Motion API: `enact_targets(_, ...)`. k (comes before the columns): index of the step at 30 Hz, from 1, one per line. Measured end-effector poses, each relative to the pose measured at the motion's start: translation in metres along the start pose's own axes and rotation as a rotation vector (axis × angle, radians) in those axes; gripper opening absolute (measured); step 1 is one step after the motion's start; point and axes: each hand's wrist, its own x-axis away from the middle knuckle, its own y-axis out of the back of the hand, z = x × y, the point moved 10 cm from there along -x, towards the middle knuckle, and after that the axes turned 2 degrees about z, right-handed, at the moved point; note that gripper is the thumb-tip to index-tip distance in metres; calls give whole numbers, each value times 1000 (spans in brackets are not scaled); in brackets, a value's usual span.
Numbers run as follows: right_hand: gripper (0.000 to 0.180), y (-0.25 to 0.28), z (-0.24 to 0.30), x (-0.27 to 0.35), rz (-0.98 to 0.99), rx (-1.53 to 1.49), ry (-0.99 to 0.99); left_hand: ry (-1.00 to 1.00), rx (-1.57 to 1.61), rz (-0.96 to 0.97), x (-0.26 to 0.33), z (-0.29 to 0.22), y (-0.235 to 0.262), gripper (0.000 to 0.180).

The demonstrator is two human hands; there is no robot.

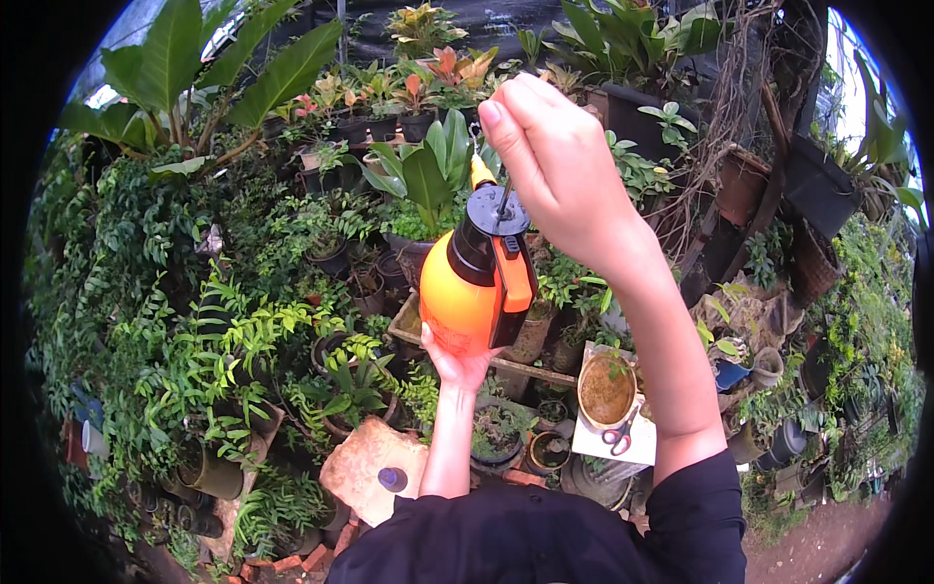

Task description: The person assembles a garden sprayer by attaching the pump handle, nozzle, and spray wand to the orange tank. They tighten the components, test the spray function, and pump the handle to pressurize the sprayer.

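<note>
An orange pump sprayer bottle (459, 304) with a black top and orange handle is held up in the middle of the view. My left hand (462, 367) cups its base from below. My right hand (556, 165) is above it, fingers closed on the thin pump rod that rises from the black cap (493, 212). The yellow nozzle (480, 173) points away toward the plants behind. Both forearms come up from black sleeves at the lower edge.
Dense potted plants and ferns fill the ground all around. Below the bottle sit a white pot of brown soil (607, 391) with red-handled scissors (617, 438), a flat stone (375, 467) with a small blue cap, and a wooden crate (506, 366). Hanging pots (815, 185) are at right.
</note>
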Motion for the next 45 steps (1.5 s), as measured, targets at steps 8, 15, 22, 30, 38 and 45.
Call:
enact_targets(8, 32, 31, -17, -18, 3, -29, 50, -29, -1, -36, -4, -1, 0, 92)
enact_targets(15, 26, -34, -6, 23, 60, -91, -45, 1, -46, 16, 3, 0, -20, 90)
enact_targets(22, 33, 24, -1, -33, -64, 19, 94, 27, 58, -24, 1, 2, 1, 91)
enact_targets(30, 29, -35, -27, 22, 73, -158, -184, 16, 116, 14, 5, -2, 2, 87)
enact_targets(38, 62, -76, -65, 172, 364, -473, -1149, -65, 35, -67, 2, -10, 15, 89)
enact_targets(45, 49, -108, -54, 195, -66, -1080, -1064, -138, -63, 24, 3, -18, -3, 89)
